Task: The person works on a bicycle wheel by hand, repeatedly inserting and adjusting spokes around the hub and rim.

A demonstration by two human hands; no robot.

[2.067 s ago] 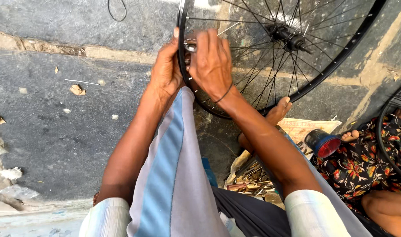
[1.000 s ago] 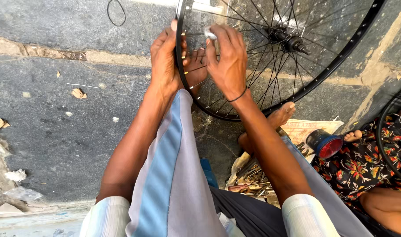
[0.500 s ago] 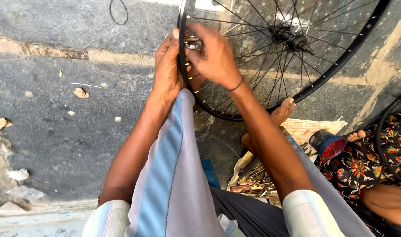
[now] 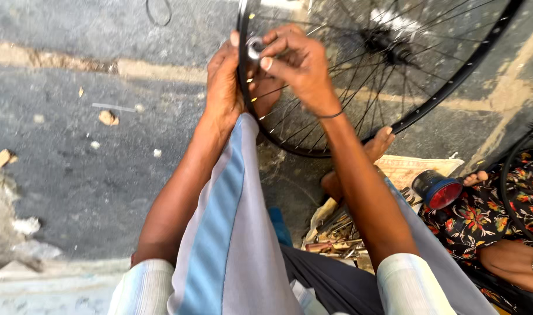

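Note:
A black bicycle wheel [image 4: 453, 79] with thin spokes stands upright in front of me, its hub [image 4: 389, 46] at the upper right. My left hand [image 4: 223, 81] grips the rim on its left side. My right hand [image 4: 295, 61] pinches a small round metal tool [image 4: 255, 45] against the inside of the rim, right next to my left thumb. My raised knee in a blue-and-grey striped cloth [image 4: 231, 233] sits between my forearms.
Rough grey pavement with small stones and debris lies to the left. My bare foot [image 4: 377, 146] rests under the wheel. Metal tools [image 4: 336, 236] lie on a mat, beside a red-lidded tin [image 4: 435, 189]. A seated person in floral cloth [image 4: 482, 216] and another wheel [image 4: 511, 186] are at right.
My right hand moved up along the rim from lower spokes to the metal tool near the top. My left hand stayed on the rim. The view shifted slightly.

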